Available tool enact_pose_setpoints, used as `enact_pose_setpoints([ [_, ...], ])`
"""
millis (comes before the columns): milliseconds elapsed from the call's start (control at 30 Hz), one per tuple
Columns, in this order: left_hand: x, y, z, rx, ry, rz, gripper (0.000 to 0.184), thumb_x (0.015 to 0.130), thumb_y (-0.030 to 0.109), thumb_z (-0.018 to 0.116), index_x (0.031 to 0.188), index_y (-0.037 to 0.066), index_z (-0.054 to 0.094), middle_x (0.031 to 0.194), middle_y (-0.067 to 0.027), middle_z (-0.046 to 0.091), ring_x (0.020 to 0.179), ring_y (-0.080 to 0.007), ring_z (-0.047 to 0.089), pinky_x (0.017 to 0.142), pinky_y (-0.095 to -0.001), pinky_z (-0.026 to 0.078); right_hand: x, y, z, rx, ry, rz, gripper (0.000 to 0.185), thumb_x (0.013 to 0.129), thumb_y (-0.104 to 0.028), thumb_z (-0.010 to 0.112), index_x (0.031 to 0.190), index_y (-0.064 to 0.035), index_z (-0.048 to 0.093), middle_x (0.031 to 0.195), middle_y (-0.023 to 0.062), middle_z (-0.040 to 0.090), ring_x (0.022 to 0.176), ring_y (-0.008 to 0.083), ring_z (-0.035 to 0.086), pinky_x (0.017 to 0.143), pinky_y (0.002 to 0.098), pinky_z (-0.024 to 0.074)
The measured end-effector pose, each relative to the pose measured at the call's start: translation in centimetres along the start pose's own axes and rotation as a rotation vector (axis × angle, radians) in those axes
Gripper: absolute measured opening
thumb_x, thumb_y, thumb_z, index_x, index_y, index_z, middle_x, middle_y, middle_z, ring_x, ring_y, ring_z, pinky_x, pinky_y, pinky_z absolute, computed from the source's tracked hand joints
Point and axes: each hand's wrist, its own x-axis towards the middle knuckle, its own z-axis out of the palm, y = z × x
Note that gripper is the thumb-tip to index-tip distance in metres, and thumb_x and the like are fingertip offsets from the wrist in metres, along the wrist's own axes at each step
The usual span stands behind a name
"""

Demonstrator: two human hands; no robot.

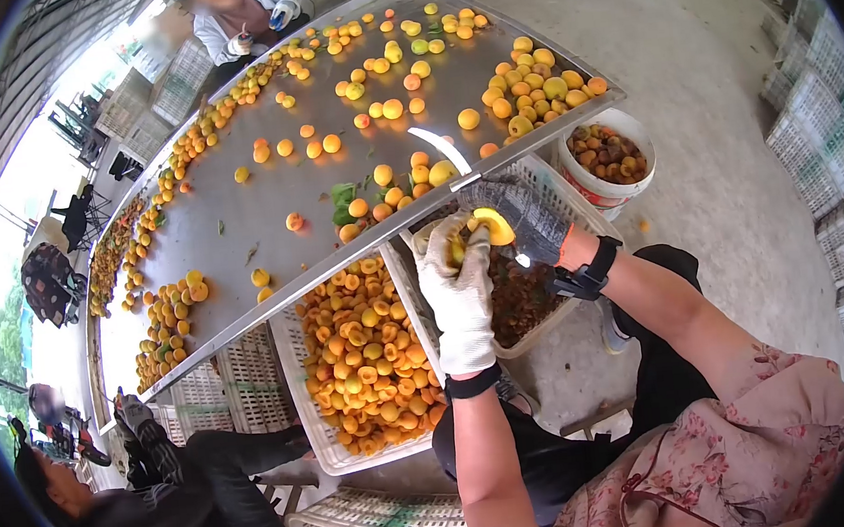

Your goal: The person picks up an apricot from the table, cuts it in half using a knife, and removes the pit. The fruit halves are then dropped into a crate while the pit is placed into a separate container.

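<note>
In a white glove, my left hand [456, 279] is wrapped round a yellow-green apricot [457, 250], held over the gap between two crates beside the metal table [277, 208]. My right hand [518, 215], in a dark grey glove, is closed and touches it from the right. At its fingers is a cut yellow apricot half [494, 226]. A small shiny metal piece [523, 261] sticks out below that hand; what it belongs to is hidden. Below my left hand lies a white crate [332, 459] full of halved apricots [365, 354].
Whole apricots [537, 83] lie across the table. A crate of dark pits [523, 305] stands under my hands, a white bucket [635, 177] to its right. One co-worker [161, 487] sits at lower left, another [245, 18] at the far side. Crates [824, 148] are stacked at right.
</note>
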Motion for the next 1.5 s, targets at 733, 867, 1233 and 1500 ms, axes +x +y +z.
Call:
enact_pose_setpoints([
  [733, 0.5, -3.4, -1.1, -0.928, 0.126, -0.427, 0.067, 0.087, 0.067, 0.029, 0.092, 0.005, 0.052, 0.077, -0.0105, 0.062, 0.057, -0.0245, 0.063, 0.043, -0.0291, 0.049, 4.3, -5.8, 6.1, 0.29, -0.058, -0.074, 0.014, 0.088, -0.022, 0.06, 0.084, -0.0087, 0.06, 0.055, -0.0019, 0.052, 0.04, 0.0055, 0.043, 0.035, 0.0213, 0.0328],
  [867, 0.4, -2.0, 1.1, -0.909, 0.021, -0.468, 0.064, 0.09, 0.064, 0.026, 0.091, 0.005, 0.052, 0.073, -0.0104, 0.061, 0.051, -0.0245, 0.06, 0.04, -0.031, 0.047, 1.8, -5.8, 3.1, 0.505, 0.069, 0.09, 0.021, 0.09, -0.027, 0.054, 0.076, -0.0122, 0.05, 0.049, -0.0022, 0.041, 0.034, 0.0096, 0.037, 0.032, 0.0231, 0.0295],
  [1233, 0.1, -3.7, 7.0, -0.985, 0.07, -0.363, 0.041, 0.096, 0.044, 0.035, 0.107, 0.008, 0.051, 0.092, -0.0044, 0.057, 0.086, -0.0166, 0.058, 0.075, -0.0308, 0.05, 0.2, -5.6, -0.6, 0.416, 0.303, -0.232, 0.011, 0.087, -0.017, 0.062, 0.093, -0.0082, 0.061, 0.061, -0.0021, 0.055, 0.043, 0.0063, 0.047, 0.035, 0.0204, 0.0337],
  [1500, 0.8, -2.3, 9.1, -1.027, 0.061, -0.414, 0.045, 0.095, 0.045, 0.038, 0.113, 0.005, 0.049, 0.099, -0.0084, 0.059, 0.093, -0.0211, 0.058, 0.084, -0.0361, 0.049, -0.2, -6.4, -2.3, 0.367, 0.358, -0.17, 0.015, 0.088, -0.017, 0.059, 0.089, -0.0025, 0.059, 0.058, 0.0027, 0.052, 0.042, 0.0114, 0.046, 0.038, 0.0238, 0.0341],
])
